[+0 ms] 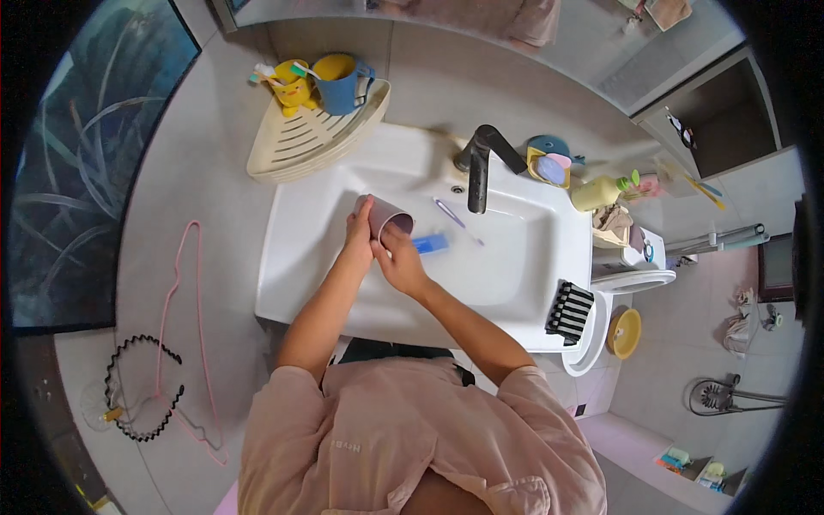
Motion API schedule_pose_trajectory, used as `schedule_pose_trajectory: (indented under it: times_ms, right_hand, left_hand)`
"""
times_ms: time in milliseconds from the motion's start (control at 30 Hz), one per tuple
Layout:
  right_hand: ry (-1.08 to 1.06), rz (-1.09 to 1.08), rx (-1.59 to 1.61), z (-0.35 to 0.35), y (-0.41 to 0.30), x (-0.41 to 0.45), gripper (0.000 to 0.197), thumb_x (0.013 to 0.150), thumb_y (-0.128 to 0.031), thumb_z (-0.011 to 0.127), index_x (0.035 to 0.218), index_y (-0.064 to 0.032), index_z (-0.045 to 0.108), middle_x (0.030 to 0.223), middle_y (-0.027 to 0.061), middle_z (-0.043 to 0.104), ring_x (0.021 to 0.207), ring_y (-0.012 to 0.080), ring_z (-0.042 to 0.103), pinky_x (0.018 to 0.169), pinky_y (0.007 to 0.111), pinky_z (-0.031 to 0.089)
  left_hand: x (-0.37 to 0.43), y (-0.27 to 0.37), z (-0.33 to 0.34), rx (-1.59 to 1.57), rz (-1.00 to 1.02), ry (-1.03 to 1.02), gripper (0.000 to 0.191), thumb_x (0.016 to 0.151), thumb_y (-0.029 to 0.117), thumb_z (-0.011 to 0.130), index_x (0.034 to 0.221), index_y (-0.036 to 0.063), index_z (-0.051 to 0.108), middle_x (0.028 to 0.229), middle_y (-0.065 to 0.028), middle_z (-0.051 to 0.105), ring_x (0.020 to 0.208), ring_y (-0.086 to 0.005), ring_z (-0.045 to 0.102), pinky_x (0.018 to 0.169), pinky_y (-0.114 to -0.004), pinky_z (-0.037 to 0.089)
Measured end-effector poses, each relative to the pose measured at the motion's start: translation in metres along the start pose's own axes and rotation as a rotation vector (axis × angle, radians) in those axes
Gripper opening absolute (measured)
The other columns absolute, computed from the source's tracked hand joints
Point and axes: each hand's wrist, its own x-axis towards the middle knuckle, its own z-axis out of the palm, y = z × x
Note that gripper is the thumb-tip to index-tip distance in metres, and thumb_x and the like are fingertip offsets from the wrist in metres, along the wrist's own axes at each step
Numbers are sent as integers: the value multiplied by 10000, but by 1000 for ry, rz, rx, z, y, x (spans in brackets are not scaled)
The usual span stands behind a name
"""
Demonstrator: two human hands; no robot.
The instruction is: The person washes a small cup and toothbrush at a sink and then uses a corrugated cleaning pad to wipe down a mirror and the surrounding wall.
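Observation:
A pinkish-grey cup (389,213) is tilted over the left part of the white washbasin (508,277), its mouth facing down to the right. My left hand (360,226) wraps around the cup's outer wall. At the mouth, my right hand (403,261) has its fingers partly inside, with the thumb by the rim; the fingertips are hidden. Just beyond that hand lies a blue item (430,243), probably a toothpaste tube, in cloudy water. A purple and white toothbrush (458,221) rests in the basin, below and left of the black faucet (477,168).
A cream corner shelf (277,151) holds a yellow duck cup (293,93) and a blue mug (336,90). Along the right stand a soap dish (550,161) and a pump bottle (595,193). A striped cloth (570,311) drapes over the front right corner. A pink hanger (201,328) hangs left.

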Motion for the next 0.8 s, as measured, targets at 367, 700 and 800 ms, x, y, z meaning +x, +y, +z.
schedule_pose_trajectory:
  times_ms: [367, 700, 800]
  right_hand:
    - [103, 202, 1, -20, 21, 5, 216, 841, -18, 514, 1044, 29, 570, 986, 184, 590, 932, 332, 560, 865, 363, 442]
    - [-199, -358, -431, -47, 22, -2, 417, 745, -118, 593, 1120, 52, 530, 1163, 220, 519, 1137, 362, 475, 1019, 476, 333]
    - [-208, -426, -543, -48, 29, -2, 367, 720, -33, 595, 1072, 58, 544, 1122, 201, 544, 1093, 344, 507, 984, 419, 391]
  left_hand:
    - [-4, 10, 19, 590, -85, 66, 688, 743, 441, 741, 1225, 61, 429, 1161, -145, 495, 992, -241, 549, 784, -398, 504]
    - [-17, 29, 19, 227, -153, -66, 603, 733, 437, 751, 1112, 45, 493, 1029, -91, 549, 961, -240, 546, 726, -474, 499]
    - [-11, 24, 20, 292, -267, 9, 683, 755, 456, 718, 1239, 64, 436, 1129, -105, 490, 1019, -283, 538, 784, -507, 499]
